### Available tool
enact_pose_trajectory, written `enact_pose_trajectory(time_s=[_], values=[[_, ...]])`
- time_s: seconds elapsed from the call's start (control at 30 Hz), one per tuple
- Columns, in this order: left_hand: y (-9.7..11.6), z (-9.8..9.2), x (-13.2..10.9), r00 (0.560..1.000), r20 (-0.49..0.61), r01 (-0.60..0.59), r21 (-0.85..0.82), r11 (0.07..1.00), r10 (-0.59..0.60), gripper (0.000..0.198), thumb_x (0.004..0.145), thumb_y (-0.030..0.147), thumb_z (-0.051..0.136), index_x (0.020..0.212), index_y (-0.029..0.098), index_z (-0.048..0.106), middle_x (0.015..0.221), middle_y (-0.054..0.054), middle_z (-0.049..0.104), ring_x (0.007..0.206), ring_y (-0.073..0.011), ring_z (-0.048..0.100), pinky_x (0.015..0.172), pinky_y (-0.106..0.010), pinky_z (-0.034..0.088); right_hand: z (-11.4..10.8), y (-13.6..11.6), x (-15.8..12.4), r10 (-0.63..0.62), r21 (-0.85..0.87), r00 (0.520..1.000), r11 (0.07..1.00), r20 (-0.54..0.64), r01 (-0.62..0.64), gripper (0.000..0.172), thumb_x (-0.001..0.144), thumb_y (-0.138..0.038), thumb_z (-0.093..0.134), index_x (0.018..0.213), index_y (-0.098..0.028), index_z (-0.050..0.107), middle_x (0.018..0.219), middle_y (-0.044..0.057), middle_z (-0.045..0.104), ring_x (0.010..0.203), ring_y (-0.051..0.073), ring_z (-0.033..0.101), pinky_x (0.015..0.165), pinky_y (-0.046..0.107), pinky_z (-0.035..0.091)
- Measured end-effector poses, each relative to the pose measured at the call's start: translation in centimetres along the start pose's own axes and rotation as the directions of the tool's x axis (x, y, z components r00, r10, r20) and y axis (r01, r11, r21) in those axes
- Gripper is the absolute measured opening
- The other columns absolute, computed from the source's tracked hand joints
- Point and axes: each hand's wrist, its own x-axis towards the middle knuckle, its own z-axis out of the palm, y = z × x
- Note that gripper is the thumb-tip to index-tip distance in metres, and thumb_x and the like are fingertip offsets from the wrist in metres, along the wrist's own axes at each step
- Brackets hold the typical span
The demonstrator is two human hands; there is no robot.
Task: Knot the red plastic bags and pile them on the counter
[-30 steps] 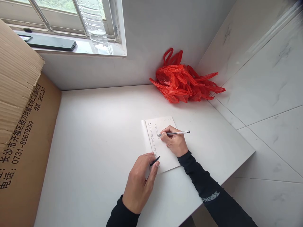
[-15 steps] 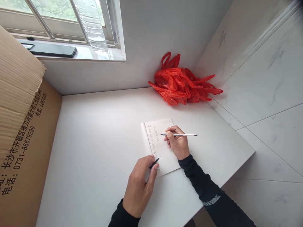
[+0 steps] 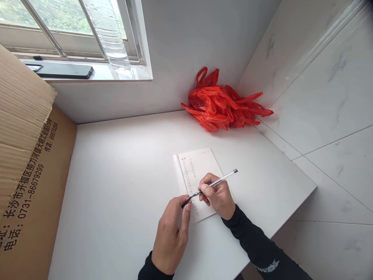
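A white notepad with columns of small handwriting lies on the white table. My right hand pinches a clear pen with black ends above the lower part of the page. The pen's tip points down and left, at the open end of a small black pen cap. That cap is held between the thumb and forefinger of my left hand, by the notepad's lower left edge. Tip and cap meet or nearly meet; which one, I cannot tell.
Red plastic bags lie at the back of the table by the wall. A cardboard box stands at the left. On the windowsill are a dark flat device and a clear plastic bottle.
My right hand has moved down the page, and the pen has tilted so its tip has come to the cap. My left hand still holds the cap, slightly further left.
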Motion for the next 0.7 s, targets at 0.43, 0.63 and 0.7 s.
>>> enact_pose_trajectory(time_s=[0.43, 0.63, 0.7], values=[[-0.5, 0.2, -0.2, 0.999, -0.033, -0.032, 0.062, 0.998, 0.034, 0.021, 0.1, 0.034, 0.045, 0.115, 0.026, 0.057, 0.113, -0.004, 0.065, 0.106, -0.0176, 0.061, 0.089, -0.032, 0.05, -1.9, 0.6, 4.8, -0.058, -0.203, 0.978, 0.979, -0.2, 0.017, 0.018, 0.086, -0.036, 0.061, 0.092, -0.021, 0.067, 0.07, 0.0, 0.068, 0.053, 0.012, 0.056, 0.044, 0.022, 0.049], [-0.6, 0.1, -0.1, 0.999, -0.033, -0.031, 0.053, 0.998, 0.033, 0.021, 0.099, 0.033, 0.046, 0.115, 0.026, 0.058, 0.113, -0.004, 0.065, 0.106, -0.0175, 0.061, 0.089, -0.031, 0.049, -1.8, 0.8, 5.5, -0.042, -0.206, 0.982, 0.979, -0.182, 0.003, 0.017, 0.084, -0.036, 0.063, 0.086, -0.02, 0.069, 0.069, 0.0, 0.067, 0.052, 0.011, 0.055, 0.043, 0.021, 0.047], [-0.5, 0.1, -0.2, 0.999, -0.033, -0.026, 0.036, 0.999, 0.027, 0.022, 0.1, 0.033, 0.046, 0.117, 0.025, 0.058, 0.113, -0.005, 0.065, 0.106, -0.0177, 0.06, 0.089, -0.032, 0.049, -1.5, 0.6, 4.7, -0.04, -0.186, 0.983, 0.983, -0.178, 0.007, 0.017, 0.084, -0.036, 0.063, 0.086, -0.02, 0.067, 0.069, 0.0, 0.067, 0.051, 0.011, 0.055, 0.043, 0.021, 0.047]])
